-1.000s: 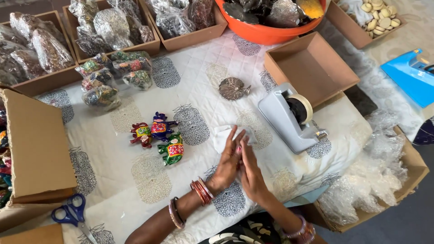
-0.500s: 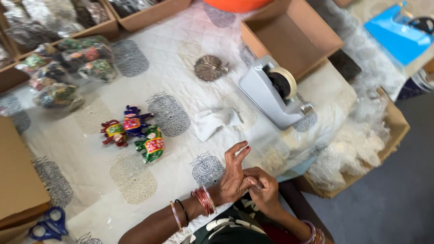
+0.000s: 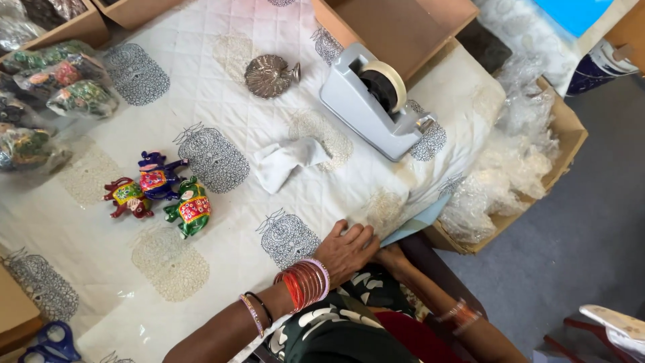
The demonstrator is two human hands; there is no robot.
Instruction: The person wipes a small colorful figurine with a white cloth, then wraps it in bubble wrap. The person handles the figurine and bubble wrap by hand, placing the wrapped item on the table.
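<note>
Your left hand lies flat at the lower middle of the frame, palm down on the quilted cloth at the near edge of the counter, fingers spread and holding nothing. Its fingertips touch a pale blue sheet that pokes out from under the cloth's edge. Your right hand sits just below the counter edge, mostly hidden behind the left; you cannot tell whether its grip is on the sheet or open.

The blue sheet looks thin and light, likely paper or soft film: it should bend easily and crease if pinched hard. The exposed corner to the right of your fingertips is the obvious place to take it, between thumb and forefinger.

Nearest on the cloth, above your hand, lies a crumpled white tissue, soft and weightless. To its right stands a grey tape dispenser, probably heavy and stable. Three painted elephants stand together at the left, hard and likely chippable. A metal shell dish rests at top centre. Clear bags fill a box at the right.
</note>
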